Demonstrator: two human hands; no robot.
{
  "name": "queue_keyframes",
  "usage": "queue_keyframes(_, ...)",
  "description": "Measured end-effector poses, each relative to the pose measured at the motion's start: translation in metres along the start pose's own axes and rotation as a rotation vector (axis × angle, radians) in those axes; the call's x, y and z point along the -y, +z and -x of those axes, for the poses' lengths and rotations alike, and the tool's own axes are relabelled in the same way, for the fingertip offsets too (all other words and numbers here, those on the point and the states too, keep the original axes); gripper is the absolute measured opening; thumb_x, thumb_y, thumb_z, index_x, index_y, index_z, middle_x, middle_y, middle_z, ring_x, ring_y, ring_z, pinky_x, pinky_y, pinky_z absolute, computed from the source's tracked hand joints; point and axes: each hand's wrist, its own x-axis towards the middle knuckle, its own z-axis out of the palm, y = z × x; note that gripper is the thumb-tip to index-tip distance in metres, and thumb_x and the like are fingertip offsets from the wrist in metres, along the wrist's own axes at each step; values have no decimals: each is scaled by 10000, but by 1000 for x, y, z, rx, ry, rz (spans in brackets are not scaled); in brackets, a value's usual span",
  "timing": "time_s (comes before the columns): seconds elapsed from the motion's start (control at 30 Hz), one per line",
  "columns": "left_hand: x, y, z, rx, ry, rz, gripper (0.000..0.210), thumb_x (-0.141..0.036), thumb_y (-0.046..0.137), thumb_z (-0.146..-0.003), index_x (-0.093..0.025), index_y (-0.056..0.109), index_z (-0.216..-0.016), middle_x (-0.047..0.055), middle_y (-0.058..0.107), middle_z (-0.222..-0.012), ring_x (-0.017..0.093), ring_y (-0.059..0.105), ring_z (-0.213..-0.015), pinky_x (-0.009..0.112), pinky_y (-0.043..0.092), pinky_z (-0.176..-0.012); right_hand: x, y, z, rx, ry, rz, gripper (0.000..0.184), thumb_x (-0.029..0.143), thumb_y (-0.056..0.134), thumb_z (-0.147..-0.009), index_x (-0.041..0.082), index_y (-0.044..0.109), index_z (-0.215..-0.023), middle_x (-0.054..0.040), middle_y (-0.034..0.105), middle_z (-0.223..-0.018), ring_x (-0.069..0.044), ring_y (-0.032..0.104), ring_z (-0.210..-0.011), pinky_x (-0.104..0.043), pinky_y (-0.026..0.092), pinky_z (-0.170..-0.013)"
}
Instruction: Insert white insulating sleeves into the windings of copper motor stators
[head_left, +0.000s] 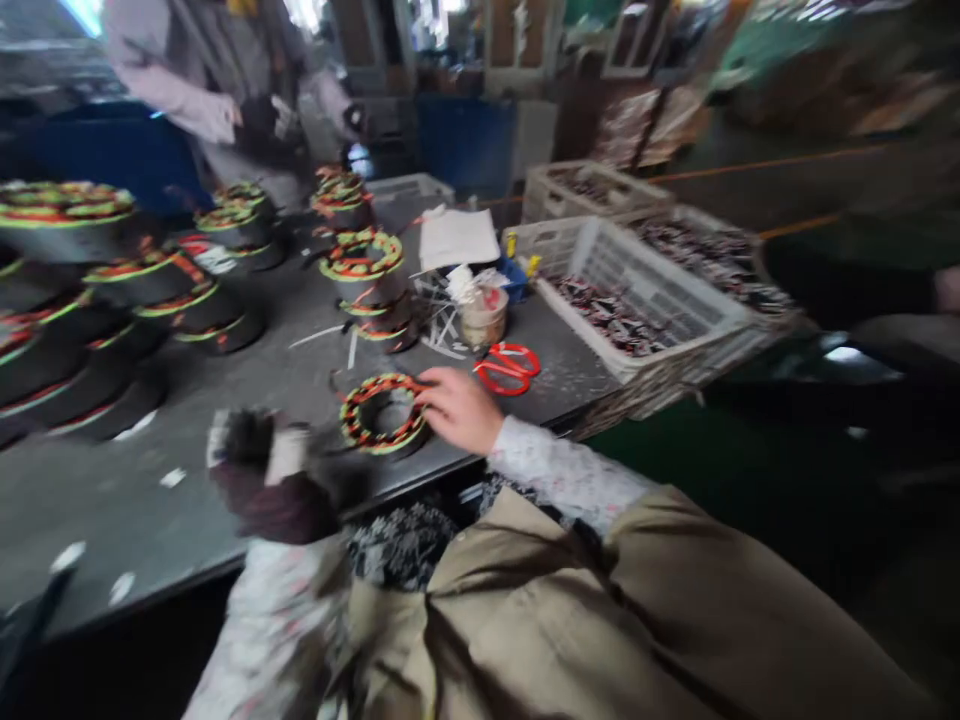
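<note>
A ring-shaped motor stator (pixel 384 447) with red and yellow-green bound windings lies on the dark worktable near its front edge. My bare right hand (pixel 459 408) is at the stator's right side, its fingers bent over the rim. My left hand (pixel 274 475), in a dark glove with white at the fingers, hovers to the left of the stator, apart from it. Motion smears its fingers, so whether it holds anything is unclear. Scissors with red handles (pixel 508 368) lie just beyond my right hand.
Stacked stators (pixel 375 290) stand behind and on the left (pixel 67 370). A small round tub (pixel 484 318), white strips and a paper sheet (pixel 459 238) lie beyond. White crates (pixel 574 300) of small parts line the right. A co-worker (pixel 247 100) stands across the table.
</note>
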Motion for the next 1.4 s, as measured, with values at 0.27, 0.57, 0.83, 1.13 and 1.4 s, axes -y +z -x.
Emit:
queue_keyframes(0.27,-25,25,-10,488,536,-247,368,-397,645,-1012,-202,632,-1324,87,768,-1236,272,710,-1236,557,483,-1213,-66,12,5,-196,183,-49,135,238,571,-912,191,692,-873,-102,724,-909,-236,666,-821,-361,507,-767)
queue_keyframes(0.57,-21,33,-9,456,476,-164,188,-352,645,-1027,-214,719,-1132,61,786,-1185,210,747,-1133,444,629,-1035,-112,0,-19,-498,307,-271,167,333,640,-890,195,648,-797,-11,664,-741,-152,582,-651,-306,517,-674)
queue_keyframes(0.83,-24,39,-9,429,487,-219,428,-375,679,-1000,-193,597,-1379,101,785,-1170,257,739,-1176,503,570,-1131,-180,-36,-88,-622,279,-116,90,176,708,-831,207,625,-820,-56,666,-871,-208,677,-790,-437,597,-853)
queue_keyframes(1.13,-29,52,5,389,331,-325,831,-482,690,-975,-142,302,-1626,194,668,-1410,307,623,-1371,491,489,-1202,-55,-10,36,-565,-193,-192,53,239,655,-963,272,664,-1003,-34,782,-908,-214,776,-808,-364,664,-723)
queue_keyframes(1.4,-25,52,4,440,340,-355,824,-481,672,-981,-103,295,-1608,216,660,-1407,342,595,-1405,528,455,-1220,-37,13,84,-331,-485,-344,133,145,510,-927,257,569,-964,-89,791,-1011,-247,780,-970,-418,676,-782)
